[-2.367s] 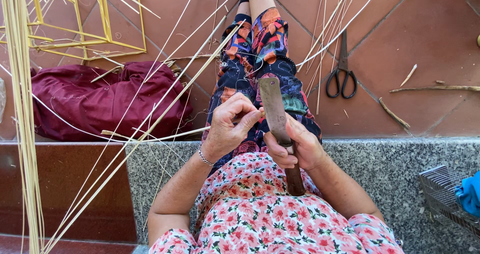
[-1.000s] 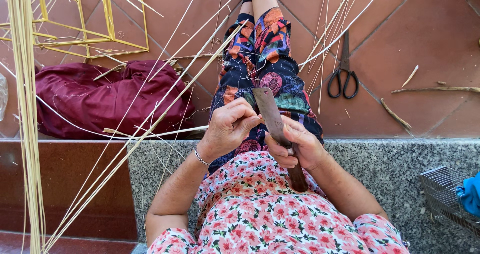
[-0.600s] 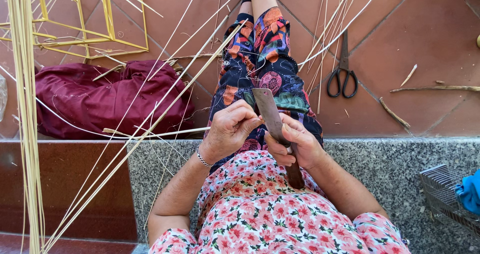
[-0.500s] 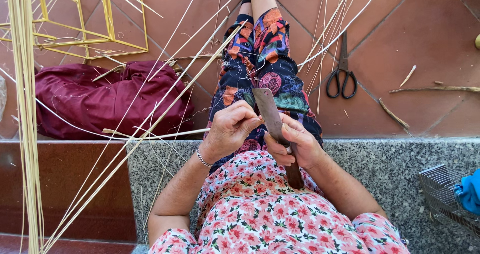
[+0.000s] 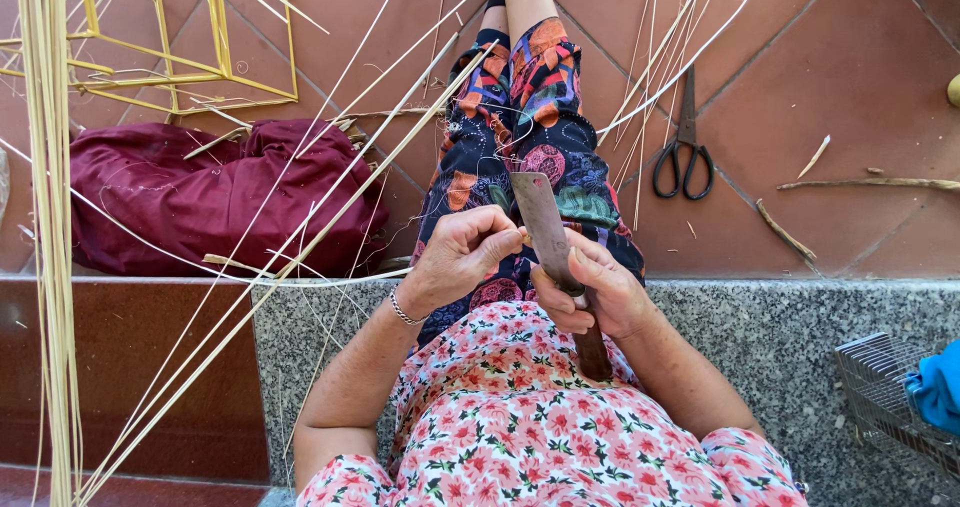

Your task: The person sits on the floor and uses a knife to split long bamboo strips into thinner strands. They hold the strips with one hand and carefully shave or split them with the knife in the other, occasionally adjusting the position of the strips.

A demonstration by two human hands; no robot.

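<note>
Head view, looking down at lap. Right hand closed around the wooden handle of a knife, broad blade pointing away from the body, thumb lying along the blade. Left hand closed, fingers pinching a thin strip right at the blade's edge; strip runs off to the left. Bracelet on left wrist. Person sits on a granite ledge, legs stretched over red tile floor. Long pale canes stand at far left. Maroon cloth lies left of the legs, yellow frame beyond it. Scissors lie right of the legs. Wire basket at lower right.
</note>
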